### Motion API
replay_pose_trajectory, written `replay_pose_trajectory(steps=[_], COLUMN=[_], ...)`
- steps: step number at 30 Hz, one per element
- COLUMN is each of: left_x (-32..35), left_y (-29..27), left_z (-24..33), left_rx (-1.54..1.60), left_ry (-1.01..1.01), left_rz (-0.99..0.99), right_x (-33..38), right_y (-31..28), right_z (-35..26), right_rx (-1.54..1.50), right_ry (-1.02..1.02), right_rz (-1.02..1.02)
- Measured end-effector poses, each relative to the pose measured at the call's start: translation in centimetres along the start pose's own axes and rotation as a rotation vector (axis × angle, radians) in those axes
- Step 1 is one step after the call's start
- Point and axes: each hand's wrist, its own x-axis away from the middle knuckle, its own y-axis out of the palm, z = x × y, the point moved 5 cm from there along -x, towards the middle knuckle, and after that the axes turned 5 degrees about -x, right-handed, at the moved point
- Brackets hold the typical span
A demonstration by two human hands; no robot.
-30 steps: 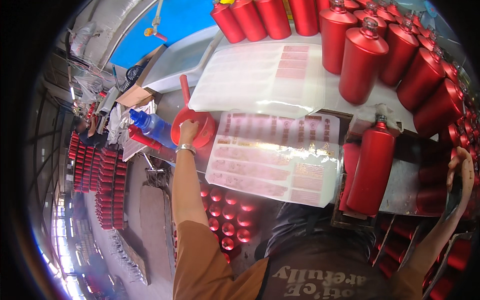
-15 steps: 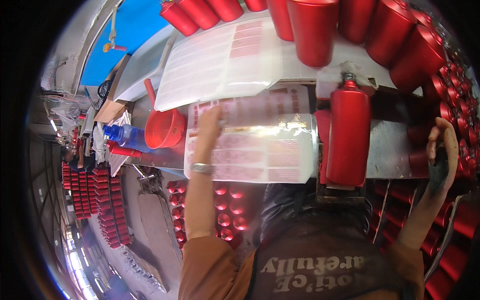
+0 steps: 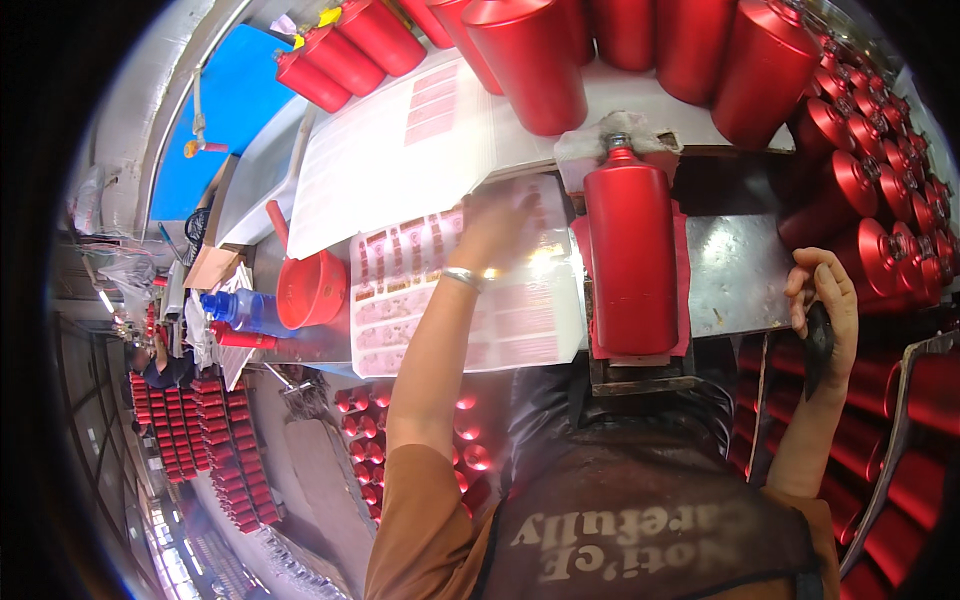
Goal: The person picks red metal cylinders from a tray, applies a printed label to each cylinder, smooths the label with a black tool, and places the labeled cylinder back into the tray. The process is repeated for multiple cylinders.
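Observation:
My left hand (image 3: 497, 222) rests flat on the top edge of a glossy sheet of red and white labels (image 3: 450, 295) lying on the steel bench. A metal bangle circles that wrist. Just to the right a red bottle (image 3: 630, 260) lies in a red cradle with its neck pointing away from me. My right hand (image 3: 826, 305) is at the bench's right edge, fingers curled around a dark handle (image 3: 817, 350).
Several red bottles (image 3: 620, 50) stand along the far side of the bench. A second label sheet (image 3: 400, 150) lies behind the first. A red scoop (image 3: 308, 285) and a blue bottle (image 3: 238, 308) sit at the left. Racks of red bottles (image 3: 215, 440) fill the floor below.
My left hand has moved right, from the red scoop onto the label sheet near the lying bottle. My head has leaned closer to the bench. The right hand stays on the handle.

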Motion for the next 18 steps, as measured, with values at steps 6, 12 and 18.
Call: replay_pose_trajectory(steps=[6, 12, 18], left_x=[-1.5, -2.3, 1.8], left_y=[0.7, 1.7, 1.8], left_z=[-2.1, -3.2, -2.2], left_rx=[0.519, 0.679, -0.054], left_ry=[-0.431, -0.276, 0.084], left_rz=[-0.125, 0.248, 0.564], right_x=[0.4, 0.4, 0.1], right_y=[0.2, 0.6, 1.1], right_z=[0.8, 1.5, 2.4], right_rx=[-0.014, 0.026, 0.038], right_ry=[0.037, 0.068, 0.098], right_rz=[0.028, 0.046, 0.036])
